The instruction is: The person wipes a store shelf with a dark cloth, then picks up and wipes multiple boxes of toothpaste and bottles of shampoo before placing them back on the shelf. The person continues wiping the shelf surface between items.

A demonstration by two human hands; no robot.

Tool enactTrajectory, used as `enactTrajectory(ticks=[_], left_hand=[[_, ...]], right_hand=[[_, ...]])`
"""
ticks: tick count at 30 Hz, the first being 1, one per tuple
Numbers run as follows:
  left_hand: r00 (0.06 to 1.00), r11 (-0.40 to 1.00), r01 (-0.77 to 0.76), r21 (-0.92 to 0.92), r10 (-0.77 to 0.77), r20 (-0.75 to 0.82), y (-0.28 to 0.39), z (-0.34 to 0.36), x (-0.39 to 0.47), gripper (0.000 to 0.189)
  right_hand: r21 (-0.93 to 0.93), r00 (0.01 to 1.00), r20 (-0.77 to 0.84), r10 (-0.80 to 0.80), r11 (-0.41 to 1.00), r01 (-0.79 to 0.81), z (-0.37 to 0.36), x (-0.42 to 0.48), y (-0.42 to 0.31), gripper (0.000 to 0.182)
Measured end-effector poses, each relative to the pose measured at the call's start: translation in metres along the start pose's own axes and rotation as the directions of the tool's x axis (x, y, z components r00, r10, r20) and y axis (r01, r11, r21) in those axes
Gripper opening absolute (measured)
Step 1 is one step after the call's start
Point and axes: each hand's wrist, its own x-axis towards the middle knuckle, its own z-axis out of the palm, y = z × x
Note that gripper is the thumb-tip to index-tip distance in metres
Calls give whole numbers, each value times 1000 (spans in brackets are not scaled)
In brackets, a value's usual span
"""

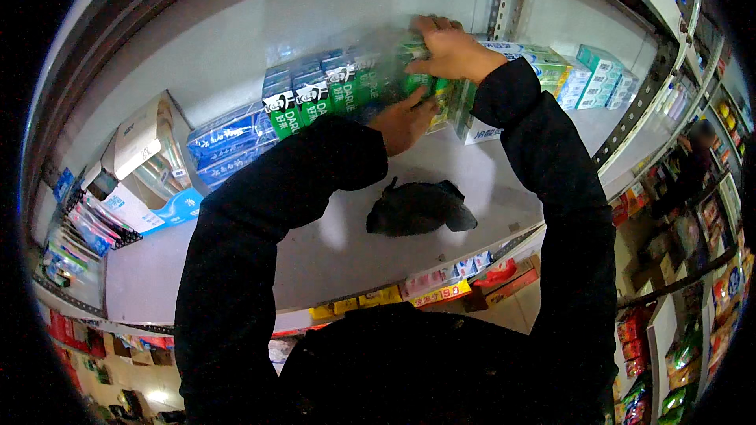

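Note:
My right hand [455, 50] reaches to the back of the white shelf board [331, 248]. Its fingers and thumb are around a green Darlie toothpaste box [418, 84] at the right end of a row. Below it, my left hand [407, 124] has its fingers at the front end of that box; its thumb and grip are partly hidden. Several upright dark-topped green toothpaste boxes [316, 103] stand to the left of my hands. White-and-green toothpaste boxes [475, 124] are stacked just right of them. A crumpled black cloth item [419, 206] lies on the board nearer to me.
Blue toothpaste boxes [233, 141] and an open carton of toothbrushes [153, 171] occupy the left side. Teal boxes [599, 77] stand at the far right. A perforated metal upright [635, 109] borders the shelf. Another person [697, 153] is in the aisle at right.

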Motion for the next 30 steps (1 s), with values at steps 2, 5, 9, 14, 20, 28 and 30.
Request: enactTrajectory(ticks=[2,5,9,14,20,28,30], left_hand=[[998,1000,27,9,-27,-51,3,2,1,33],[998,1000,19,-17,-20,-57,1,-2,8,34],[998,997,58,53,-57,-17,6,5,11,31],[996,1000,-11,-7,11,-93,-4,-16,13,19],[993,989,-90,-115,79,-92,-9,-36,62,12],[976,997,32,66,-46,213,-15,-12,67,38],[966,997,-22,78,1,257,-16,-17,66,38]], right_hand=[[5,992,112,51,999,-52,-4,1,-7,72],[79,988,144,-49,996,38,16,11,14,76],[57,990,72,-119,992,115,25,9,25,78],[-32,974,-154,-166,986,163,-18,-6,37,82],[47,818,-356,451,883,-466,-44,-33,92,77],[587,361,-361,860,511,-628,31,-112,119,110],[725,442,-321,838,518,-455,45,-121,133,120]])
